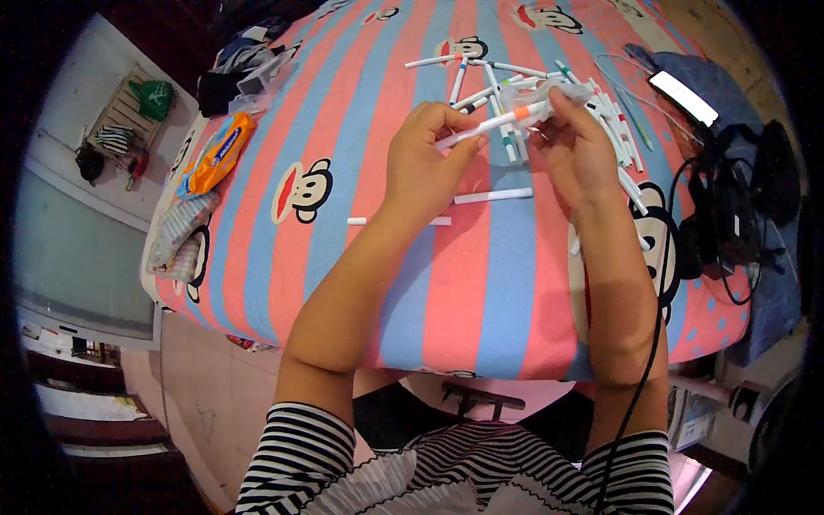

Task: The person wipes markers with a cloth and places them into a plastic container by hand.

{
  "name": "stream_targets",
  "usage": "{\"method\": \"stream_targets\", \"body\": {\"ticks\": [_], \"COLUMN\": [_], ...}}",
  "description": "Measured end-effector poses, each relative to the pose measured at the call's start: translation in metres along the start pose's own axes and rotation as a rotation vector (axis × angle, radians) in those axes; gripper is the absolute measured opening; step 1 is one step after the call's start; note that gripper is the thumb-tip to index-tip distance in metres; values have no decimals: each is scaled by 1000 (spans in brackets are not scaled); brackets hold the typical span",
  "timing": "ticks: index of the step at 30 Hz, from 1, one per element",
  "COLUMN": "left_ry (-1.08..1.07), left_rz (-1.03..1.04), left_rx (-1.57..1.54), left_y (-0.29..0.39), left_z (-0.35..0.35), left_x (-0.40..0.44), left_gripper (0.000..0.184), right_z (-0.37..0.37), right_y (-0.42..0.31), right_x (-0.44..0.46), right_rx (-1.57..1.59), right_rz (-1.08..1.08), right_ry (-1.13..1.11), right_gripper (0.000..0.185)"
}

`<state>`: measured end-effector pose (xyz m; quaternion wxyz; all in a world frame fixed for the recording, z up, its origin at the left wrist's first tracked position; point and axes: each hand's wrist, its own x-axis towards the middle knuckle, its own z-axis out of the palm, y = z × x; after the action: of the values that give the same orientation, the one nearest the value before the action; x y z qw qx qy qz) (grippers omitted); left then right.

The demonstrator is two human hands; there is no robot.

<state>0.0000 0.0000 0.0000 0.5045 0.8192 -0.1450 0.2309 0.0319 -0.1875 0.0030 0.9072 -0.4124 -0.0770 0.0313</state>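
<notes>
My left hand [429, 159] is closed around one end of a white marker pen [492, 125] with an orange band. At the banded end, the fingers of my right hand [577, 150] close on the marker, with thumb raised above it. Crumpled clear plastic [577, 91] shows by my right fingertips; whether they grip it too, I cannot tell. Behind and beneath both hands lies a loose pile of white markers [620, 129] with coloured bands. One white marker [493, 196] rests between my forearms, and another white marker [356, 221] is partly hidden by my left forearm.
A striped bedspread [421, 318] with monkey faces covers the bed. An orange packet [221, 154] lies at left, near folded cloth [184, 232]. To the right are a lit phone [684, 99], cables and a black bag [730, 206]. A black cable runs across my right arm.
</notes>
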Motion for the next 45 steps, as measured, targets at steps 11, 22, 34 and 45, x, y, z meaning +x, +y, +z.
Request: {"method": "stream_targets", "body": {"ticks": [11, 22, 34, 45], "left_ry": [144, -537, -220, 147], "left_rz": [163, 2, -210, -240], "left_rx": [468, 308, 120, -890], "left_y": [-33, 1, 9, 2], "left_z": [-14, -6, -18, -26], "left_x": [20, -7, 9, 18], "left_gripper": [24, 29, 14, 17], "right_z": [-10, -7, -6, 9], "right_y": [-3, -2, -5, 5], "right_x": [11, 8, 8, -6], "right_rx": [78, -25, -5, -206], "right_rz": [-51, -42, 13, 135], "right_ry": [224, 268, 223, -16], "right_gripper": [23, 23, 30, 24]}}
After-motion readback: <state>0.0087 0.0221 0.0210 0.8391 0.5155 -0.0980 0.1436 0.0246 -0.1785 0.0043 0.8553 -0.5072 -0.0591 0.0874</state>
